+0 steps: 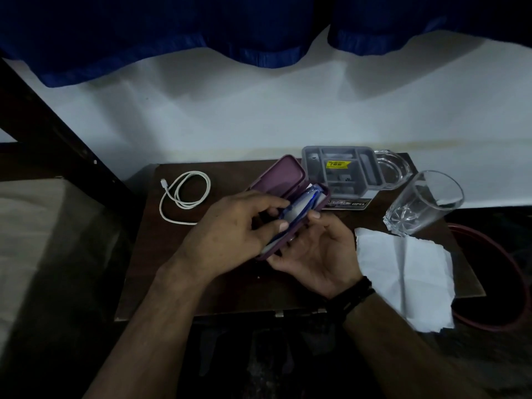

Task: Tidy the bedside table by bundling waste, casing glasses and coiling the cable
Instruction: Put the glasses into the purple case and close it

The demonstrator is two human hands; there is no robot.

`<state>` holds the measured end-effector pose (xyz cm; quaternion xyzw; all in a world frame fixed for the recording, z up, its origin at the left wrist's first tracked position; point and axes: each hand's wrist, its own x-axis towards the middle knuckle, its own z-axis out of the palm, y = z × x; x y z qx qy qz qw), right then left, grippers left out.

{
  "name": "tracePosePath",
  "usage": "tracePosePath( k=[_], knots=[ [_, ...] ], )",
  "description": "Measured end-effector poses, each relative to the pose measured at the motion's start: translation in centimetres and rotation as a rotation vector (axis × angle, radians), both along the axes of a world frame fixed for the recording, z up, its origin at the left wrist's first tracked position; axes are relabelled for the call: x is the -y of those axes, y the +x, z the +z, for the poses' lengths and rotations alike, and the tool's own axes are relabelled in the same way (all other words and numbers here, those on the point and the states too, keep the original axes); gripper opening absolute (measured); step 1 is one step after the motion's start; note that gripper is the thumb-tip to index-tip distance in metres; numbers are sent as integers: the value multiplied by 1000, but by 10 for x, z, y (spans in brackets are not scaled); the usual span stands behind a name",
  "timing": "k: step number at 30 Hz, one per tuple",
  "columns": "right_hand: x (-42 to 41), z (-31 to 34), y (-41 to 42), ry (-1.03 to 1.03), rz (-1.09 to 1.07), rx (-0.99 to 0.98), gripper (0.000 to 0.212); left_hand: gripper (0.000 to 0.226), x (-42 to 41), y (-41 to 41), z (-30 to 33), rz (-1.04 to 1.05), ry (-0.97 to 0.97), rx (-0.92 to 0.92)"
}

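- The purple glasses case (288, 197) is held open above the middle of the brown bedside table (230, 283).
- The right hand (313, 254) cups the case from beneath, fingers curled round its base.
- The left hand (230, 234) pinches the blue-framed glasses (299, 205) lying in the case.
- The white cable (184, 197) lies loosely looped left of the case.
- The white tissue (403, 272) lies right of the case, below a clear tumbler (423, 203).

A dim bedroom at home: a small dark wooden bedside table (230, 295) beside a beige mattress edge (43, 226); blue pleated curtains (144, 38) above.
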<state>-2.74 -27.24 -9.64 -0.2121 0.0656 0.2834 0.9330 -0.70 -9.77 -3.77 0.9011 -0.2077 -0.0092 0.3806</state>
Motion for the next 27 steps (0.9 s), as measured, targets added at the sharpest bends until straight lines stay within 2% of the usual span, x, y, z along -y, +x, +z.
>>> tracePosePath(
  k=[3,7,8,9,11,13,15,17,19,23,25,27],
  knots=[
    [0,-1,1,-4,6,29,55,32,-2,-2,7,43,-32,66],
    [1,0,2,6,-4,15,75,21,-5,-2,20,264,-107,401],
    [1,1,2,3,-6,11,79,27,-6,-1,20,333,-105,394],
    [0,1,2,0,-6,13,81,38,-8,1,19,384,-97,302],
    [-1,0,1,-7,-4,25,77,58,-9,4,14,403,-101,-17],
    [-3,1,2,-44,-16,12,73,55,-8,3,7,341,-124,-168],
    [-5,5,3,-101,-41,-18,74,37,-4,1,4,274,-224,-182],
    [-8,6,4,-165,-64,-8,48,30,1,-1,4,179,-311,-195],
    [-10,5,3,-194,-107,-25,27,36,4,0,-2,90,-237,-119],
    [-11,7,3,-216,-137,-33,44,68,1,1,-17,18,-28,-96],
    [-12,10,2,-241,-127,-16,38,75,0,2,-21,12,27,-87],
    [-13,13,0,-294,-117,-3,32,72,-2,3,-23,17,57,-43]
  ],
)
